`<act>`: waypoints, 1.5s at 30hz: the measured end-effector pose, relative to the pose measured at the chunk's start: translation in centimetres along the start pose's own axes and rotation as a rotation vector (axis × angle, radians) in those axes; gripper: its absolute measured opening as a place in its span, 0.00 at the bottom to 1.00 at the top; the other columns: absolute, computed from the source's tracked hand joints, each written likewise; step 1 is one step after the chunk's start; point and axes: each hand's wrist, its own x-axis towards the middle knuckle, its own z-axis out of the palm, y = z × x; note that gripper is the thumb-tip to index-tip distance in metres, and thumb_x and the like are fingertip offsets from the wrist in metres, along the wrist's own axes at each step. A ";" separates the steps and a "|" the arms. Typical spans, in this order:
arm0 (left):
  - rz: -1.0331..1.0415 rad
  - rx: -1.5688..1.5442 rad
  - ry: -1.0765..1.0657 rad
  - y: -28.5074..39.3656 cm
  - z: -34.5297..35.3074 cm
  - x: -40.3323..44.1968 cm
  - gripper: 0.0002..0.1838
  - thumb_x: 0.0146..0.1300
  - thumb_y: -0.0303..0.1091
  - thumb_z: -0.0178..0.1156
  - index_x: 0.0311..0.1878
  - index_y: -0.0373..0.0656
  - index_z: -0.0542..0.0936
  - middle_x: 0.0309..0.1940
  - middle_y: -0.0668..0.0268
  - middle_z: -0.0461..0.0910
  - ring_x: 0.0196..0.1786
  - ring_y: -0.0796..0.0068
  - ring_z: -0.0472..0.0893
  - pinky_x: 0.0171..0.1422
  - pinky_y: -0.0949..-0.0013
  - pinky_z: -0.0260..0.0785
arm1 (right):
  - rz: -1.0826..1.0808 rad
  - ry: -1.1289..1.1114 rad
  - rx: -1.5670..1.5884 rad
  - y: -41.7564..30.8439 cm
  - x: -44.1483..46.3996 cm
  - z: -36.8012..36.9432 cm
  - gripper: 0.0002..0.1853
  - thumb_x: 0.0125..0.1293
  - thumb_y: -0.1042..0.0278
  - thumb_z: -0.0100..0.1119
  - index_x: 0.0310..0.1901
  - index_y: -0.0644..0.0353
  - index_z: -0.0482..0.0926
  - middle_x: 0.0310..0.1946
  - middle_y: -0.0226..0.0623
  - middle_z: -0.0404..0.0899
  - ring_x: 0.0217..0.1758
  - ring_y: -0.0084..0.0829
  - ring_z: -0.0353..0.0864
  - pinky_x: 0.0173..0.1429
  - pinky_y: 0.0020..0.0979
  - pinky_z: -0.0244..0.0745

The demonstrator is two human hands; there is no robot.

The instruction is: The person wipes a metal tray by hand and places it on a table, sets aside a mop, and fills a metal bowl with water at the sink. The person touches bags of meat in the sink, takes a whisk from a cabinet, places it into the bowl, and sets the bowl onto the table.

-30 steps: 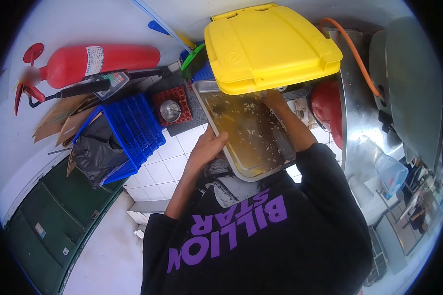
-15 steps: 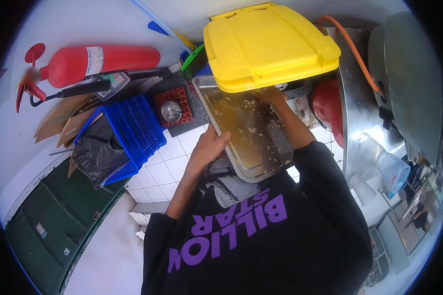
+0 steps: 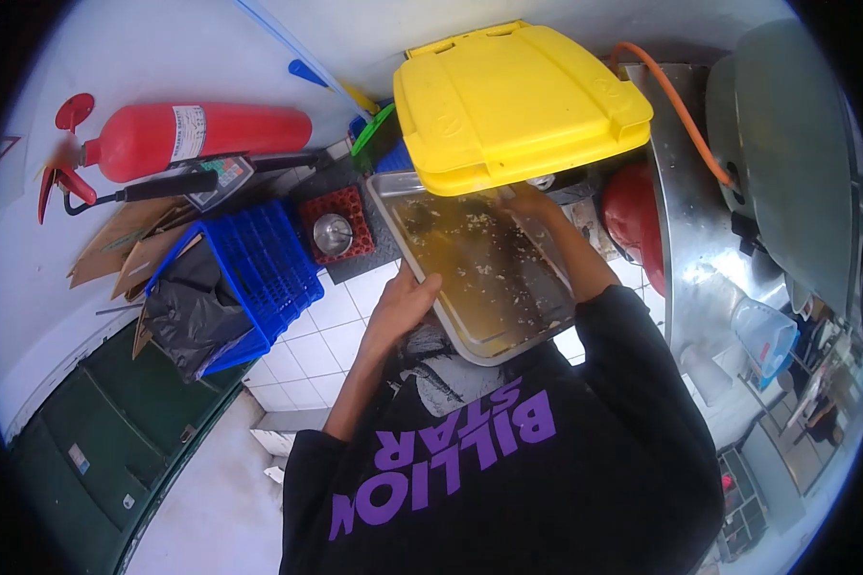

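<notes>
A metal baking tray (image 3: 479, 278) lies before me, smeared with yellowish liquid and scattered pale food bits. Its far end reaches under the front edge of the yellow bin lid (image 3: 518, 110). My left hand (image 3: 405, 305) grips the tray's left rim, thumb on top and fingers beneath. At the far right side my right hand (image 3: 535, 206) is closed at the tray's edge, close below the lid. Its fingertips are partly hidden. The bin's opening is out of sight behind the lid and tray.
To the left are a blue plastic crate (image 3: 268, 278) with a black bag, a metal bowl (image 3: 333, 234) on a red egg tray, and a red fire extinguisher (image 3: 201, 139). A red rounded object (image 3: 635, 216) and a steel surface (image 3: 690, 211) stand right, with an orange hose (image 3: 681, 96).
The view has shifted slightly, so most things sit a little lower. Both hands keep their places at the tray, and more of the tray's far part shows below the lid.
</notes>
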 end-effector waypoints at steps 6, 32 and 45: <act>0.062 -0.074 -0.037 -2.3 -0.3 1.2 0.31 0.59 0.42 0.48 0.64 0.37 0.59 0.51 0.50 0.73 0.50 0.60 0.77 0.45 0.63 0.75 | -0.142 -0.452 -0.011 0.1 -3.2 -5.2 0.50 0.38 0.63 0.71 0.65 0.62 0.56 0.60 0.55 0.65 0.61 0.45 0.69 0.61 0.36 0.65; -0.005 -0.035 -0.010 -1.9 -0.4 1.7 0.33 0.57 0.44 0.49 0.63 0.35 0.59 0.50 0.47 0.75 0.54 0.55 0.76 0.58 0.65 0.65 | -0.216 -0.257 0.055 1.2 -7.0 -3.4 0.62 0.37 0.45 0.74 0.68 0.62 0.45 0.65 0.55 0.56 0.68 0.47 0.59 0.69 0.36 0.54; 0.048 -0.019 0.000 -3.1 -0.4 2.1 0.32 0.58 0.43 0.48 0.64 0.36 0.60 0.53 0.47 0.73 0.57 0.57 0.74 0.61 0.65 0.62 | 0.033 -0.357 0.027 0.7 -6.4 -2.9 0.62 0.38 0.46 0.73 0.69 0.62 0.43 0.66 0.58 0.54 0.68 0.47 0.57 0.69 0.36 0.54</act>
